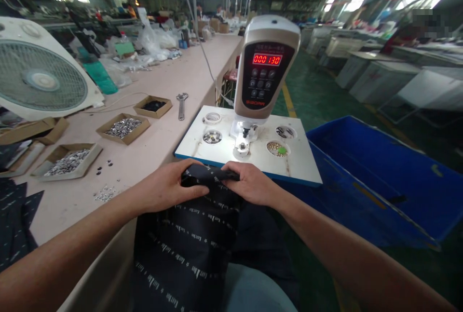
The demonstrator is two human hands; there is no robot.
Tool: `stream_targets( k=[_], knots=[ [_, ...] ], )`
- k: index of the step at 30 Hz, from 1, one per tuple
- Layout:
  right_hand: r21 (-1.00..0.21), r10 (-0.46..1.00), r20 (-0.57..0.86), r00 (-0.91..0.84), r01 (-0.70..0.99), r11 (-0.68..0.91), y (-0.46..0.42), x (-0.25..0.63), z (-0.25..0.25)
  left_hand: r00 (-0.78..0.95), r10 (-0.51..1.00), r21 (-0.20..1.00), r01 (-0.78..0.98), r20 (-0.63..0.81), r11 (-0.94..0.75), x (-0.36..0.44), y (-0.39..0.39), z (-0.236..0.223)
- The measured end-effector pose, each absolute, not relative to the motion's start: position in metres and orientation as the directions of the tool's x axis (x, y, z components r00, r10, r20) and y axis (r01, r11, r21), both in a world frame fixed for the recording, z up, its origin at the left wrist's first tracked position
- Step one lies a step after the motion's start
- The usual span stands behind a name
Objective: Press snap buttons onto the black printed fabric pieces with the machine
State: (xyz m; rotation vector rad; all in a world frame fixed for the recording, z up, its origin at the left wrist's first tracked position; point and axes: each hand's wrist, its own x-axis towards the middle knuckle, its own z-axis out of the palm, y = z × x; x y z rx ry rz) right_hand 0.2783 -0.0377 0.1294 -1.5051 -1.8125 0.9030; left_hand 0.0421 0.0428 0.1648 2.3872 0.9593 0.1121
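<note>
A dark printed cloth (195, 249) with white lettering hangs from both hands and drapes over my lap. My left hand (177, 184) pinches its upper left edge between thumb and fingers. On the other side, my right hand (251, 182) grips the folded upper right edge. Just beyond the hands stands a snap-fastening machine (267, 68) with a red lit display reading 000130. Its white worktop (195, 150) has round wells with small metal parts, and the cloth's top edge lies at its front rim. The lower die (241, 147) is a short way ahead of the cloth.
On the long table (155, 128) at left are cardboard trays (123, 128) of small metal parts, an adjustable wrench (181, 106), loose snaps and a white box fan (43, 75). More dark cloth (16, 220) lies at far left. A blue bin (379, 177) stands on the right.
</note>
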Motion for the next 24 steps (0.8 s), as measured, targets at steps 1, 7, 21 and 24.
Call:
stream_targets(
  k=[1,7,21,24],
  knots=[
    [-0.784,0.983,0.048,-0.175,0.603,0.145,-0.039,0.275,0.132,0.743,0.664,0.401,0.637,-0.088,-0.659,0.042,0.045,0.165],
    [-0.658,0.977,0.124,-0.171,0.723,0.211,-0.036,0.261,0.134,0.831,0.533,0.1,0.524,0.161,-0.846,0.056,0.041,0.167],
    [-0.841,0.97,-0.007,-0.243,0.526,0.126,-0.043,0.271,0.143,0.695,0.697,0.842,0.473,-0.176,-0.26,0.059,0.027,0.134],
    [-0.884,0.967,-0.055,-0.25,0.462,0.069,-0.043,0.273,0.139,0.669,0.716,0.894,0.423,-0.199,-0.147,0.059,0.026,0.132]
  ],
)
